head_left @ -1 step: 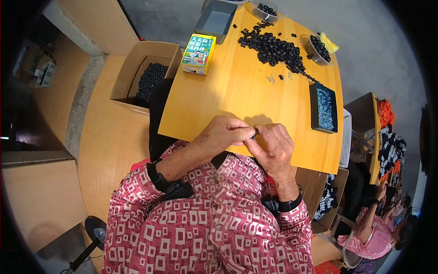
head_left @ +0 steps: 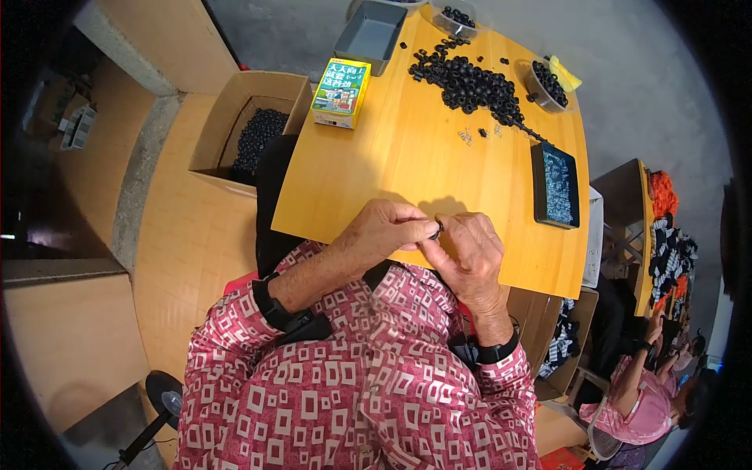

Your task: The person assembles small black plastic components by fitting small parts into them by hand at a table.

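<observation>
Over the table's near edge, my left hand [head_left: 389,227] and my right hand [head_left: 472,252] meet fingertip to fingertip. Pinched between them is a small black ring-shaped part [head_left: 437,230], mostly covered by the fingers. Both thumbs press on it from either side. Further up the wooden table [head_left: 352,180] lies a spread pile of black ring-shaped parts [head_left: 474,88]. Right of my hands, a dark tray [head_left: 539,184] holds many tiny clear, bluish pieces. A few small pale bits [head_left: 465,136] lie below the pile.
A yellow-green box [head_left: 341,92] and an empty grey tray [head_left: 368,35] stand at the table's far left. Plastic tubs [head_left: 549,88] of black parts sit along the far side. A cardboard box [head_left: 223,149] of black parts is left. Another person [head_left: 638,392] sits at right.
</observation>
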Demonstrator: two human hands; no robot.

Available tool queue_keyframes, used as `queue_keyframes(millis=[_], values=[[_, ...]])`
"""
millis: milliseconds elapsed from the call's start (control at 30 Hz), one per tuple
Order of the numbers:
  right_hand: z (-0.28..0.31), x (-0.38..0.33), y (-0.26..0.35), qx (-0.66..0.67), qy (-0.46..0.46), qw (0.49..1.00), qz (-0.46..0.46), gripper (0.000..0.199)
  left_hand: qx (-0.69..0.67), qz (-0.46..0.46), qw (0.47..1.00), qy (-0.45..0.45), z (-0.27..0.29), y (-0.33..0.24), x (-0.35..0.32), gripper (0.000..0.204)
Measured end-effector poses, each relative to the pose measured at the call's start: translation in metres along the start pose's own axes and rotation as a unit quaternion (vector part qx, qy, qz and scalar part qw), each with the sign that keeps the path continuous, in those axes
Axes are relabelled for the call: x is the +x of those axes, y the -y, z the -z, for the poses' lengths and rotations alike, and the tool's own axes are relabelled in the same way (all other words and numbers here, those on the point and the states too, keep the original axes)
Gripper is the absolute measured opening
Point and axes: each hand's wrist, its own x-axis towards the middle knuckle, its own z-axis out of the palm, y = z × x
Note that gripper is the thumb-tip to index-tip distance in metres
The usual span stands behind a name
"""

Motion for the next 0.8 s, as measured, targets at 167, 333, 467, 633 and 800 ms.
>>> queue_keyframes(millis=[167,333,467,633,800], values=[[-0.0014,0.0021,0.0026,-0.050,-0.007,0.998,0.036,0.030,0.044,-0.019,0.999,-0.009,0.0005,0.0023,0.0013,0.025],[-0.0031,0.0016,0.0025,-0.075,-0.005,0.996,0.048,0.031,0.045,-0.032,0.998,-0.026,-0.0007,0.0014,0.0019,0.025],[-0.0021,0.0049,0.0029,-0.058,0.003,0.998,0.031,0.034,0.025,-0.044,0.998,-0.037,-0.0011,0.0029,0.0017,0.025],[-0.0020,0.0057,0.0014,-0.053,0.009,0.999,0.011,0.036,-0.019,-0.038,0.998,-0.045,-0.0003,0.0058,0.0036,0.024],[-0.0018,0.0065,-0.0003,-0.089,0.026,0.994,0.050,0.033,0.014,-0.034,0.999,-0.038,-0.0021,0.0009,0.0010,0.023]])
